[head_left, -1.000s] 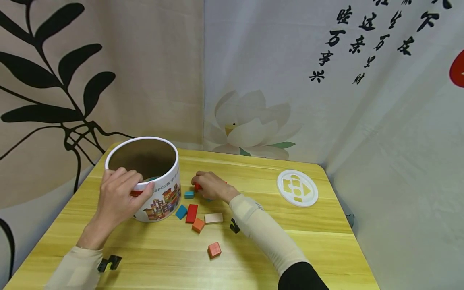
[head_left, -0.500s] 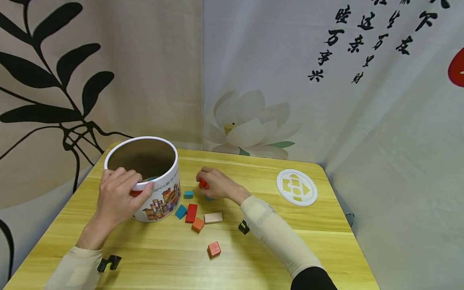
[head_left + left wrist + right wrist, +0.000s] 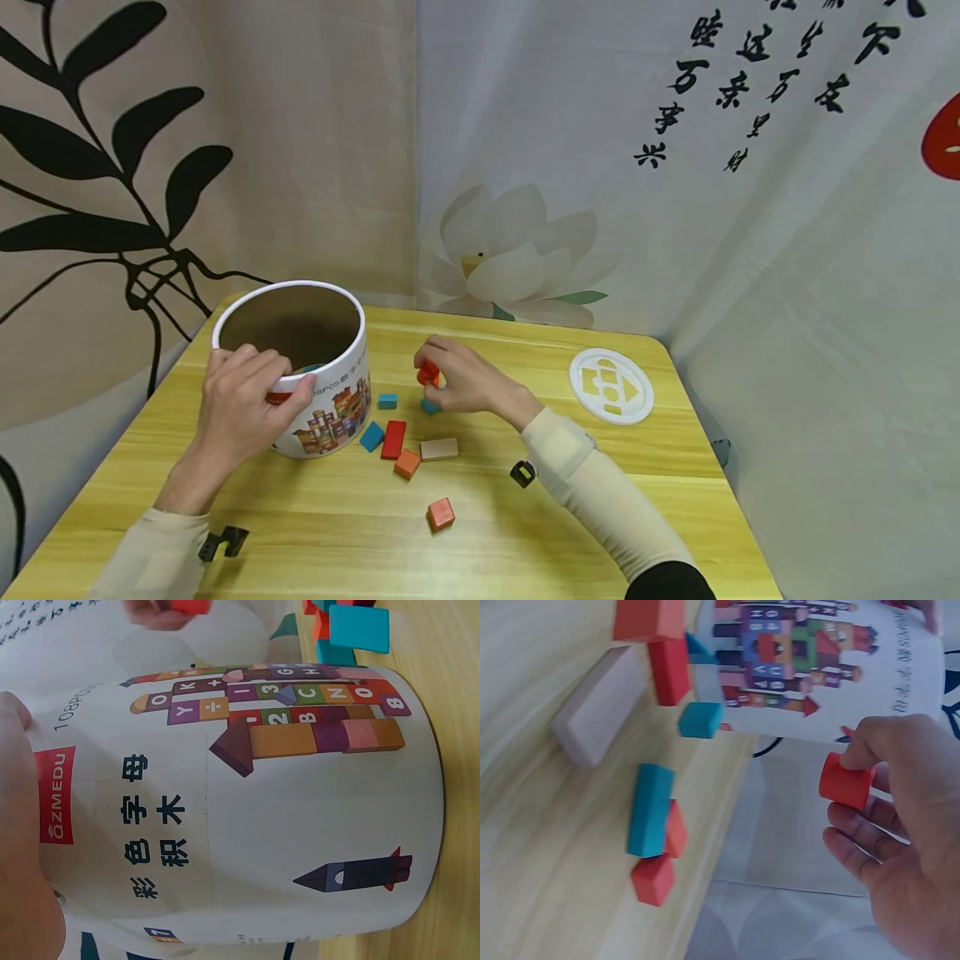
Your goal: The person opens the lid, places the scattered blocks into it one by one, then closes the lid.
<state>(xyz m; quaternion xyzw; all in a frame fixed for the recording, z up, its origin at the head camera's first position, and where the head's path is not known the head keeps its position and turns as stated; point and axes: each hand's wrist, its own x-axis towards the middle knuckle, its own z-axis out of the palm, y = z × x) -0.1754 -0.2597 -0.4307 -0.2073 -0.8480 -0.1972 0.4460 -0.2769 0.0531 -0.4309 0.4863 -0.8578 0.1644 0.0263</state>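
At the left of the table, my left hand (image 3: 243,408) grips the near rim of a tall white printed bucket (image 3: 337,417), thumb outside and fingers over the edge. Something blue shows inside it. My right hand (image 3: 474,379) pinches a red, round-sided toy block (image 3: 846,780) between thumb and fingers, to the right of the bucket. Below that hand lies a blue block (image 3: 430,407), with small red blocks (image 3: 653,880) beside it in the right wrist view. Another blue block (image 3: 387,402) sits near the bucket's side.
In front of the bucket lie a blue block (image 3: 371,436), a red oblong block (image 3: 393,439), an orange block (image 3: 407,463) and a pale flat block (image 3: 438,449). A pinkish-red cube (image 3: 441,514) sits nearer. A white cut-out disc (image 3: 640,404) rests at the right; printed curtains hang behind.
My right hand has drawn back to the right and upward with the red block, which now shows more plainly in its fingers. The left hand keeps its grip on the bucket.
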